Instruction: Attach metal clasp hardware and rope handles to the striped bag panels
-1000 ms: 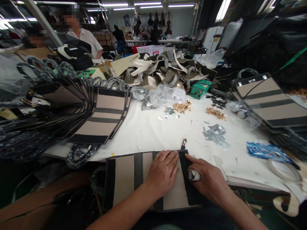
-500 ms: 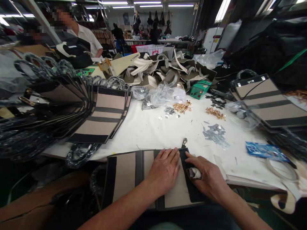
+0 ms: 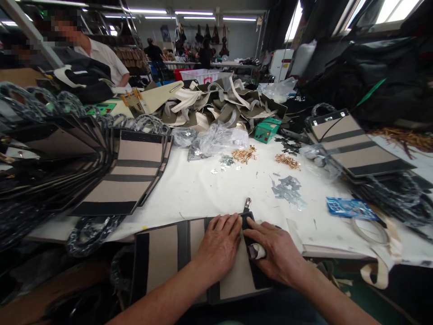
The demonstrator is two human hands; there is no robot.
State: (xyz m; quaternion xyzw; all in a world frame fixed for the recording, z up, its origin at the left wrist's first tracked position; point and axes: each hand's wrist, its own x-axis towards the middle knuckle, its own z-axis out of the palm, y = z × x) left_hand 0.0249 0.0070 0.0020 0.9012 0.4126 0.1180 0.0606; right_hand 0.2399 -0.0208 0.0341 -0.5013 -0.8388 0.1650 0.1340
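A beige and black bag panel (image 3: 163, 253) lies at the table's front edge, partly over my lap. My left hand (image 3: 219, 250) rests flat on its beige lining, fingers stretched out side by side. My right hand (image 3: 279, 250) is closed round a small object with a pale, wrapped-looking end (image 3: 257, 251), over the panel's black strip (image 3: 259, 275). What kind of object it is stays hidden in the palm. A shiny metal clasp piece (image 3: 248, 204) sticks out past the panel's far edge, just beyond my right fingertips.
Stacked bag panels with plastic-wrapped handles stand left (image 3: 111, 189) and right (image 3: 358, 140). Small gold parts (image 3: 244, 154), grey metal plates (image 3: 289, 192), a green box (image 3: 267, 130) and a blue packet (image 3: 352, 208) lie on the white table (image 3: 203, 194). A person in a white shirt (image 3: 104, 58) is at back left.
The whole scene has shifted left in view as my head turned right. Both hands stay on the panel, the right one's fingers slightly nearer the left hand.
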